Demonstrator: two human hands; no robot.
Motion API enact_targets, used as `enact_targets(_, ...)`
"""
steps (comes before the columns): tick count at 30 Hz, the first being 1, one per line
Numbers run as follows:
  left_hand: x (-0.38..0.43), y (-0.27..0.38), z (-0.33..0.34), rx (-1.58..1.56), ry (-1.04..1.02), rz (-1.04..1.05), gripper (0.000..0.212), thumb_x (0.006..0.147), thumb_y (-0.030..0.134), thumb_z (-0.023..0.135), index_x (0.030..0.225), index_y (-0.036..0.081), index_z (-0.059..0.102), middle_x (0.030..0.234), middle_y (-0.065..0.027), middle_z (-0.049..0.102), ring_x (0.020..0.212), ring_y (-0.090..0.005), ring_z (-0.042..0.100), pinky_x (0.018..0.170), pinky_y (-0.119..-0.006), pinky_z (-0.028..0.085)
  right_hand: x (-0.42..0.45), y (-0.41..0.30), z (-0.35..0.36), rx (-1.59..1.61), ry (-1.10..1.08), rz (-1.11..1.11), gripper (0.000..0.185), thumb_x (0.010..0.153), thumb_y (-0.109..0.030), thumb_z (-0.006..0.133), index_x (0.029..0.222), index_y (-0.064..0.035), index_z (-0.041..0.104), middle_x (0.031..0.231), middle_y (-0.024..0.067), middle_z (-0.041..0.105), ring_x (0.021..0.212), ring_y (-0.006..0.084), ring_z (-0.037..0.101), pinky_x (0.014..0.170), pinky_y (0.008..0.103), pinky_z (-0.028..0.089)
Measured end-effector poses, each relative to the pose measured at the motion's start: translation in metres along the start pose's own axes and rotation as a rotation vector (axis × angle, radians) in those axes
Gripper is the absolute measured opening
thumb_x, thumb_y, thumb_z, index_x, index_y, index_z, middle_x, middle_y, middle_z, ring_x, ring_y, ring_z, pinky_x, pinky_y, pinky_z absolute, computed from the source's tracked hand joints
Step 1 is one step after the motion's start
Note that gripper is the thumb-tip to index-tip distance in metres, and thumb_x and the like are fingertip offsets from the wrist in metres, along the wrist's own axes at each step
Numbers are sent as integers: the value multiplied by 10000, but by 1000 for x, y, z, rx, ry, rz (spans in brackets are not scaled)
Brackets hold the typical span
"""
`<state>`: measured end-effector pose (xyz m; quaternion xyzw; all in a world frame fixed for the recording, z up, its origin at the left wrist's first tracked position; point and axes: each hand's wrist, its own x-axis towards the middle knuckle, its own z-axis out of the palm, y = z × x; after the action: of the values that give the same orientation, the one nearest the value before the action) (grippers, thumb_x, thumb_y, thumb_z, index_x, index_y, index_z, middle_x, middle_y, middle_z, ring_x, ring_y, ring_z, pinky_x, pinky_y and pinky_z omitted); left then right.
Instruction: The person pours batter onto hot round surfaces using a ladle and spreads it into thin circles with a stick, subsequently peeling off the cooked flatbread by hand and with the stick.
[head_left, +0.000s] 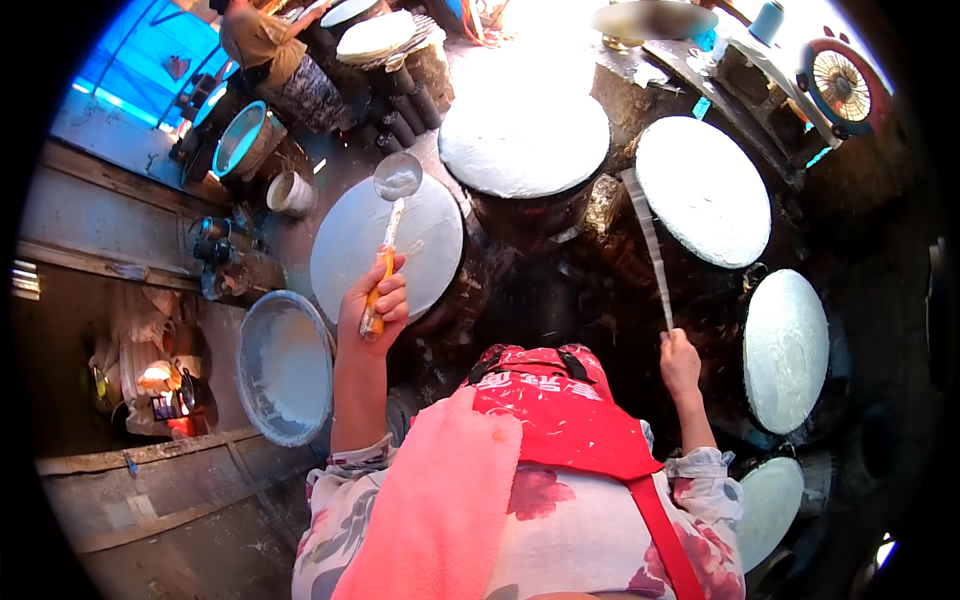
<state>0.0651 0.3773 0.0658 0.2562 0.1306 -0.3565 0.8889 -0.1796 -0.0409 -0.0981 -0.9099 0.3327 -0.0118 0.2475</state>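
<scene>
My left hand (377, 300) grips the orange handle of a metal ladle (398, 177), whose bowl has white batter in it. The ladle is over a round griddle (337, 247) covered by a smooth white batter layer. In my right hand (681, 364) is a long, thin flat stick (649, 236), perhaps a spatula, slightly blurred. Its far end lies at the left rim of another white-coated griddle (705, 191); I cannot tell whether it touches. Straight ahead is a brightly lit white-coated griddle (525, 146). Beside my left forearm stands a basin (285, 367) of white batter.
More white-coated griddles (786, 352) curve round my right side. Cylindrical briquettes (409, 112) stand beyond the left griddle, near a white bucket (291, 193) and a teal-rimmed basin (240, 139). Another person (266, 49) works at upper left. A fan (840, 86) stands at upper right.
</scene>
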Motion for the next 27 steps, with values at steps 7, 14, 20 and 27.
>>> enact_targets(7,-34,11,-37,52,-2,-34,274,966,174,460,1172,-7,467,684,-10,450,469,-92,451,405,-228,372,-65,-2,15,-138,80,6,370,953,-411,443,861,-62,527,728,230,613,719,443,592,605,529,436)
enact_targets(14,-44,13,-41,164,2,-44,292,957,184,469,1193,14,447,683,-6,450,461,-86,457,393,-233,376,-40,-57,-10,-127,129,-6,405,951,-434,435,830,-59,528,702,192,614,710,409,601,613,499,443)
enact_targets(20,-46,11,-39,179,7,-23,300,957,192,469,1200,16,455,676,-6,447,448,-87,451,391,-232,387,15,-70,-21,-213,157,-86,380,931,-406,484,818,-46,531,709,197,620,708,398,609,610,495,458)
enact_targets(27,-30,15,-34,204,76,41,337,974,195,442,1238,-14,430,689,-8,437,448,-73,435,387,-218,380,70,-78,-30,-265,111,-134,389,907,-413,520,793,-42,551,715,201,635,712,384,628,630,475,490)
